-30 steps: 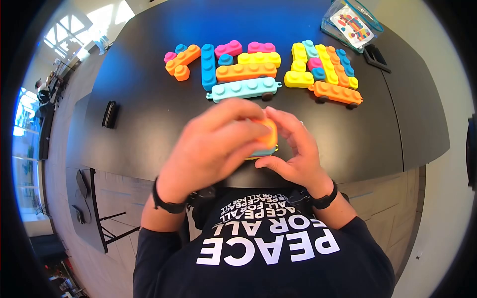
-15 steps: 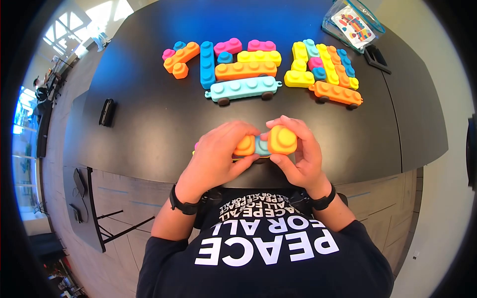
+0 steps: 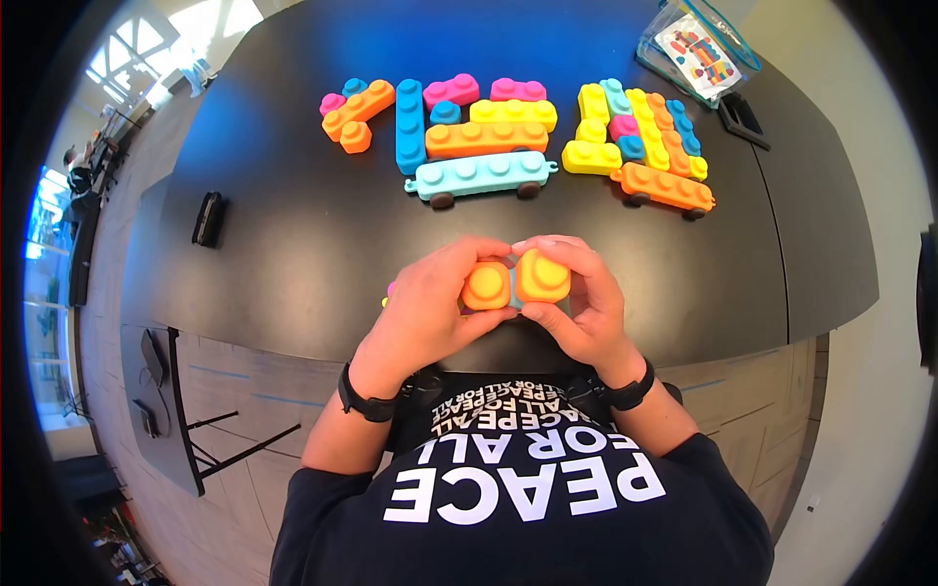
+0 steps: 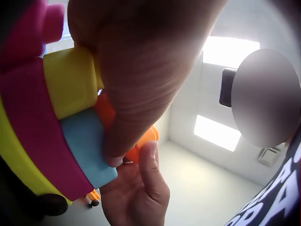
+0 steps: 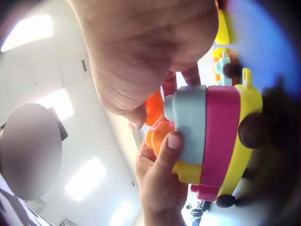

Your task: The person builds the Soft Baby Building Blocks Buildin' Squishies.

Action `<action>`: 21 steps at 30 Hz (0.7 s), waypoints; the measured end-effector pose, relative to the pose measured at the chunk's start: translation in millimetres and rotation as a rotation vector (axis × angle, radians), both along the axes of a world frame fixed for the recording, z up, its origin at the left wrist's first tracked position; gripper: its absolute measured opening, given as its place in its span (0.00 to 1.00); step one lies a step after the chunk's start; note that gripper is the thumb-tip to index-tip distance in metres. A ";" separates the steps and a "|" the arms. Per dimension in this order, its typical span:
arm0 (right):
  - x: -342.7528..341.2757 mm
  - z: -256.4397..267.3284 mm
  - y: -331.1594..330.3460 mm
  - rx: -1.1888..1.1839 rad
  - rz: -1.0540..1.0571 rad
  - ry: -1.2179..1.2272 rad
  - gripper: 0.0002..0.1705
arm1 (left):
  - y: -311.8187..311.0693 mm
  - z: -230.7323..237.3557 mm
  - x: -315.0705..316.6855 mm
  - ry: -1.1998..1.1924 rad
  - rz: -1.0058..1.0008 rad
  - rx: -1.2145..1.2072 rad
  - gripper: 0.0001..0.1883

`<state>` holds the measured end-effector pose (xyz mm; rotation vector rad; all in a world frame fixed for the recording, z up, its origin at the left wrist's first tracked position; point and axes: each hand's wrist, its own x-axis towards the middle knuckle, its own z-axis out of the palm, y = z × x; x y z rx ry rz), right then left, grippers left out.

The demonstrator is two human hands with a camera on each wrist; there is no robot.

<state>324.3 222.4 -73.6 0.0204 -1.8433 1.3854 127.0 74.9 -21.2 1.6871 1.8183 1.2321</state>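
Observation:
A stack of toy building blocks stands on a yellow wheeled base [image 5: 244,141], with a magenta block [image 5: 221,136] above it. On top sit a light blue block [image 5: 190,125] and a yellow block [image 4: 70,82]. My left hand [image 3: 415,303] grips the stack, its thumb pressed to the light blue block's side. Beside that thumb, an orange block [image 3: 488,285] sits on the stack. My right hand [image 3: 591,308] pinches another orange block [image 3: 542,276] between thumb and fingers, close over the light blue block's exposed end. The hands cover much of the stack in the head view.
Farther back on the dark table [image 3: 293,273] lie a light blue wheeled base [image 3: 479,176], an orange wheeled base [image 3: 664,188] and several colored blocks. A clear pouch [image 3: 699,54] with a picture card lies back right. A black case [image 3: 208,219] rests at left.
My left hand has drawn back leftward from the orange block, uncovering it. The right hand now holds up a second orange block, which has shifted slightly left toward the first.

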 end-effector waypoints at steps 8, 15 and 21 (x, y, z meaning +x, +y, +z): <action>2.6 -6.7 3.1 -0.088 0.053 -0.050 0.35 | 0.8 -9.1 -3.7 -0.007 -0.013 0.057 0.31; 1.9 -5.1 9.4 0.077 -0.017 -0.116 0.32 | 0.7 -9.1 -3.7 0.006 -0.009 0.058 0.30; 1.0 -11.5 2.0 -0.119 0.069 -0.070 0.32 | 0.2 -12.2 -4.4 -0.017 -0.002 0.050 0.31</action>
